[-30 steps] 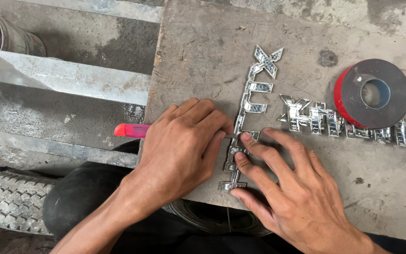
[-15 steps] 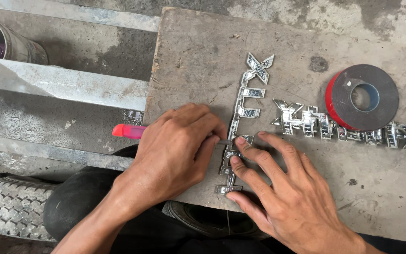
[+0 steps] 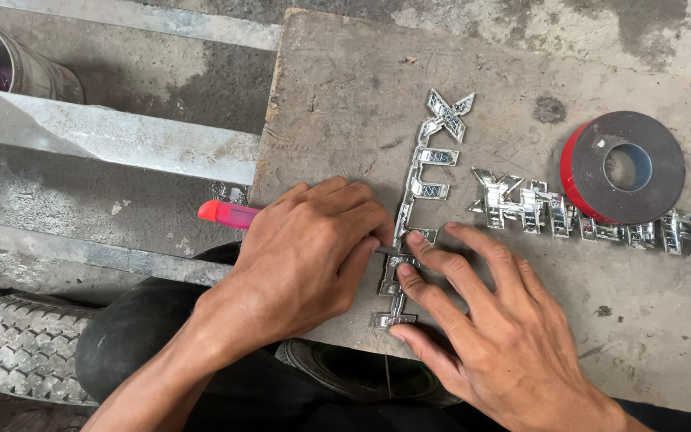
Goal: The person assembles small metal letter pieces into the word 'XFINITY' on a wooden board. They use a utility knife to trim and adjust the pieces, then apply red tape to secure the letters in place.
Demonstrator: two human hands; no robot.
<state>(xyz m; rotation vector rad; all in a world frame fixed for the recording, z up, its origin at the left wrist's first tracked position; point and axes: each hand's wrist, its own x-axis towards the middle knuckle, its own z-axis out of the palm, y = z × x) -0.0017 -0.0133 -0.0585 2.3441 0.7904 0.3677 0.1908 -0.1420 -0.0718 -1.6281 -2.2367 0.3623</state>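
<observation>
Left hand (image 3: 313, 256) clenched round a pink cutter (image 3: 228, 214), blade end at the chrome letter strip (image 3: 419, 192). Right hand (image 3: 489, 320) spread, fingertips pinning that strip flat on the counter (image 3: 345, 96), left of the tape roll (image 3: 625, 166).

We see a rough, matt grey board (image 3: 345, 104), stained and pitted. The letters (image 3: 429, 172) on it look like glossy chrome, bright and faceted. The tape roll (image 3: 657, 160) is matt dark grey with a smooth red edge. The cutter (image 3: 225, 214) handle is smooth pink plastic. The tyre (image 3: 17, 352) is dull, ribbed rubber
</observation>
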